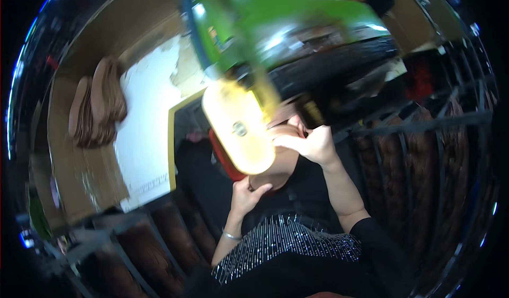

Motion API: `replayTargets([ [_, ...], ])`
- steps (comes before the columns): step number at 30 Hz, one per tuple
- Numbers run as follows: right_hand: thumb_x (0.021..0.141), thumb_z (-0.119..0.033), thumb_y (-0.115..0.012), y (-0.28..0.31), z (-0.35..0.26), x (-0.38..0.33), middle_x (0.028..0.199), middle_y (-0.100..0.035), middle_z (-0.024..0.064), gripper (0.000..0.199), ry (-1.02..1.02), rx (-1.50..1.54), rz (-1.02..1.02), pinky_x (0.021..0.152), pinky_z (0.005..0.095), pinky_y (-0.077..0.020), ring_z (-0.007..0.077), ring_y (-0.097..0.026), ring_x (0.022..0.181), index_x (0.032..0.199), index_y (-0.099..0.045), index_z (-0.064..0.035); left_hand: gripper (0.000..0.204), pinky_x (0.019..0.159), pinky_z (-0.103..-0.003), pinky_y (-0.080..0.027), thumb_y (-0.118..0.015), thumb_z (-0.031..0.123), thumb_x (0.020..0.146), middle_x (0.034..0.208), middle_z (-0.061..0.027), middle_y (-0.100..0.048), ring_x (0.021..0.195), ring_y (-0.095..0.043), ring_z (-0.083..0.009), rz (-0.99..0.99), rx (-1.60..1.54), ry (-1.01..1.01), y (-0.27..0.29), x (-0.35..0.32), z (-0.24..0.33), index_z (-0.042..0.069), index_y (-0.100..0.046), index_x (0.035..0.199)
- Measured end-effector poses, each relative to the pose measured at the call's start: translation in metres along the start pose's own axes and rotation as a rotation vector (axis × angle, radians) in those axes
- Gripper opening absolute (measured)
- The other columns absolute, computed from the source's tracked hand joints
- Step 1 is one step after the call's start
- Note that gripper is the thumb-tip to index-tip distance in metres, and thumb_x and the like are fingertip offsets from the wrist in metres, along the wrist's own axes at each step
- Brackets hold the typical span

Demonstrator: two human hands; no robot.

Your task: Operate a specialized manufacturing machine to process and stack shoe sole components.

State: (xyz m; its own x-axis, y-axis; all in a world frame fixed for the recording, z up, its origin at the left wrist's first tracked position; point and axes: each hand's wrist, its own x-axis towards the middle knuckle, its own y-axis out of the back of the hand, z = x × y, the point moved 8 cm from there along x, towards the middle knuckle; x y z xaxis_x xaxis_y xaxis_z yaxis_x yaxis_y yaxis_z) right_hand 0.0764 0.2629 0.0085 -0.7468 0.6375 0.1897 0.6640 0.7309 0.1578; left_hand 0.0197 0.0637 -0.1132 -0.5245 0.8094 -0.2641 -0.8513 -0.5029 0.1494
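Note:
Both my hands hold a tan, sole-shaped piece (287,162), which looks like a shoe insole, under a bright lamp. My left hand (247,196) grips its near end, with the thumb lying on top. At the far end, close beside the machine, my right hand (317,144) pinches its edge between thumb and fingers. A glowing oval lamp (239,131) on a yellowish housing hides the left part of the piece. Just beyond stands a green machine (302,16) with a dark lower body; its working part is blurred and partly hidden.
Stacks of similar tan insoles (98,104) stand on the left in a cardboard tray (63,192), beside a white board (146,117) with a yellow edge. Racks filled with brown pieces (419,165) flank me on the right and at lower left. A red object (225,157) shows behind the lamp.

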Motion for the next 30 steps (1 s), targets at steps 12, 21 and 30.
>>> replayTargets([
  [12, 0.082, -0.003, -0.059, 0.203, -0.041, 0.007, 0.091, -0.06, 0.0165, 0.045, 0.119, 0.255, 0.834, 0.038, 0.0227, -0.0494, 0.0156, -0.06, 0.053, 0.122, -0.039, 0.0006, 0.046, 0.1, -0.053, -0.029, -0.059, 0.038, 0.085, 0.128, -0.0166, -0.049, 0.12, -0.043, -0.0368, 1.452, 1.251, -0.541, 0.338, 0.078, 0.111, 0.012, -0.054, 0.123],
  [21, 0.088, -0.03, -0.06, 0.18, 0.084, 0.066, 0.062, -0.056, 0.009, 0.063, -0.204, 0.451, 0.723, 0.032, 0.0229, -0.0409, 0.0124, -0.053, 0.041, 0.136, -0.027, -0.0054, 0.06, 0.09, -0.055, -0.038, -0.055, 0.066, 0.075, 0.119, -0.0162, -0.057, 0.107, -0.052, -0.0385, 1.279, 1.045, 0.362, 0.436, 0.115, 0.078, 0.028, -0.057, 0.122],
  [30, 0.091, -0.016, -0.054, 0.058, 0.107, -0.022, 0.074, -0.062, 0.0099, 0.033, -0.402, 0.37, 0.215, 0.047, 0.0246, -0.0474, 0.0117, -0.057, 0.052, 0.117, -0.049, 0.0039, 0.044, 0.091, -0.038, -0.044, -0.085, 0.014, 0.053, 0.109, -0.0135, -0.06, 0.103, -0.056, -0.0294, 0.779, 0.619, -0.451, 0.223, -0.009, 0.115, 0.003, -0.065, 0.091],
])
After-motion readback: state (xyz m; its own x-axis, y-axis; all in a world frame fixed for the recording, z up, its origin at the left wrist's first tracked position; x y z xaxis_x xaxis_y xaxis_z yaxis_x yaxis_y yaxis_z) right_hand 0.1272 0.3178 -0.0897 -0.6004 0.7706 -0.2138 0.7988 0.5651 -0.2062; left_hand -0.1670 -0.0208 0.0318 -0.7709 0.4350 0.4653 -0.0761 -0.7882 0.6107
